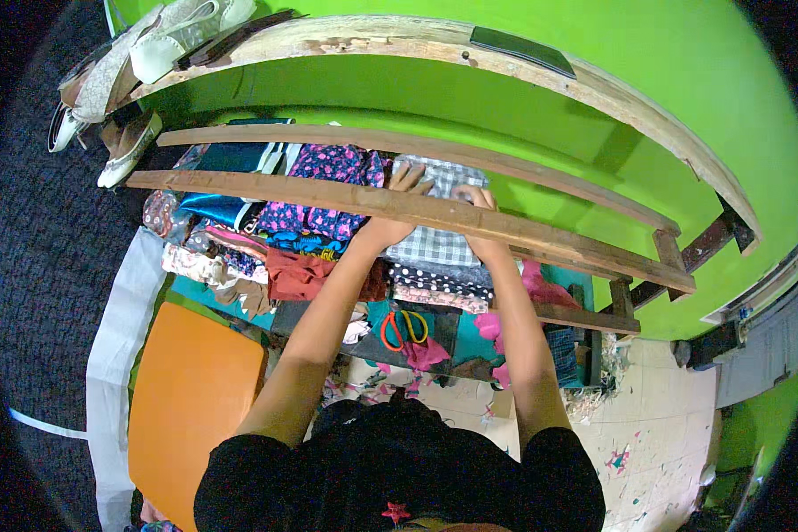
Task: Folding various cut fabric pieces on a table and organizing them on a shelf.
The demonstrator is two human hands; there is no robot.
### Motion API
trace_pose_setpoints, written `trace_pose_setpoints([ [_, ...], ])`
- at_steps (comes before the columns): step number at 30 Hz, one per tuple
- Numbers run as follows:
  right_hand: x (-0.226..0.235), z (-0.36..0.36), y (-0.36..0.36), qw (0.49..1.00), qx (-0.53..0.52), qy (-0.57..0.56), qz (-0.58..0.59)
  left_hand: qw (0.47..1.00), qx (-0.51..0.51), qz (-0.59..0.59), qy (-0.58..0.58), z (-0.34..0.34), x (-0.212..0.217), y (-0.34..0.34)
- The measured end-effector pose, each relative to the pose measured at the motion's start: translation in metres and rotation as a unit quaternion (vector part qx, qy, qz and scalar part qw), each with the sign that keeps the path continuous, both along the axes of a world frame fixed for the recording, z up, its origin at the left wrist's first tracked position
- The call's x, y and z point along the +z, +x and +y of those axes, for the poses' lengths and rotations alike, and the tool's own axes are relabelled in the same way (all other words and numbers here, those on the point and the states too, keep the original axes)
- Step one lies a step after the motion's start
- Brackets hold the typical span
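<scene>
A folded grey-and-white checked cloth lies on a stack of folded fabrics on the low shelf, under the wooden rails. My left hand rests flat on its upper left part, fingers spread. At its right edge, my right hand is closed on the cloth with bent fingers; the fingertips are partly hidden. The front wooden rail crosses over the cloth close to my wrists. Left of the cloth sits a dark blue fabric with pink flowers. Beneath it shows a black polka-dot fabric.
Scissors with orange and yellow handles lie near the shelf's front, among pink scraps. An orange board is at lower left. Pale shoes stand at upper left. A dark flat object lies on the curved top plank.
</scene>
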State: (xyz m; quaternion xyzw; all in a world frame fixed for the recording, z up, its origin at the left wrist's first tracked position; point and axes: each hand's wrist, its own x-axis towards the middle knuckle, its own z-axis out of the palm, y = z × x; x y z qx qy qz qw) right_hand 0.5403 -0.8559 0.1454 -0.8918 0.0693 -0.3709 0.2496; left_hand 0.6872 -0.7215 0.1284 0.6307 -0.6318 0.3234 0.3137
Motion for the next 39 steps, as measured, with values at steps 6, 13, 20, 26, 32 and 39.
trace_pose_setpoints([
  [6, -0.019, -0.033, 0.011, 0.973, 0.200, -0.005, 0.110, 0.981, 0.001, 0.002, 0.192, -0.004, -0.016, 0.008],
  [13, -0.054, -0.025, 0.005, 0.988, 0.117, 0.022, 0.100, 0.966, -0.018, 0.082, 0.243, -0.006, -0.009, -0.006],
  [20, -0.049, -0.035, -0.030, 0.981, -0.025, 0.189, 0.037, 0.969, 0.051, 0.221, 0.096, 0.016, -0.012, -0.031],
  [26, -0.083, 0.041, -0.096, 0.933, -0.153, 0.245, -0.217, 0.956, 0.052, 0.261, 0.126, 0.124, 0.008, -0.126],
  [32, -0.126, 0.167, -0.150, 0.976, -0.154, 0.077, -0.135, 0.928, 0.088, 0.359, 0.045, 0.231, -0.060, -0.179],
  [39, -0.127, 0.287, -0.131, 0.899, 0.317, 0.259, 0.153, 0.892, 0.228, 0.391, -0.018, 0.366, -0.051, -0.210],
])
